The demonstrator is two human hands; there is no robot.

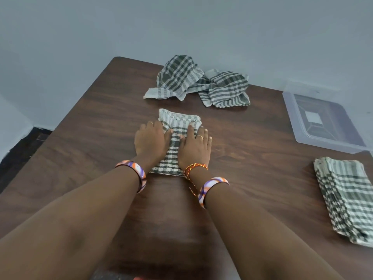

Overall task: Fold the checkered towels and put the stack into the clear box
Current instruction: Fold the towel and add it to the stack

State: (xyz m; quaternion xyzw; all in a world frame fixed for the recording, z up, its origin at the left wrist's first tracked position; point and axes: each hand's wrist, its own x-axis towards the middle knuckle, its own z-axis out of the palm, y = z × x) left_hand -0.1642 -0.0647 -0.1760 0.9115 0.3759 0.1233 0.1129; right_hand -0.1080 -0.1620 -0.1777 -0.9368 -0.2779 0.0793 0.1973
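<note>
A folded green-and-white checkered towel [175, 150] lies as a narrow strip in the middle of the brown table [90, 150]. My left hand [150, 139] presses flat on its left side and my right hand [195, 147] presses flat on its right side, fingers spread, gripping nothing. Two crumpled checkered towels [198, 82] lie at the far edge. A stack of folded checkered towels [348, 199] sits at the right edge. The clear box [323, 120] stands open at the far right with no towels inside.
A pale wall runs behind the table's far edge. Dark floor [18, 150] shows past the table's left side. Bare wood lies between the towel under my hands and the stack.
</note>
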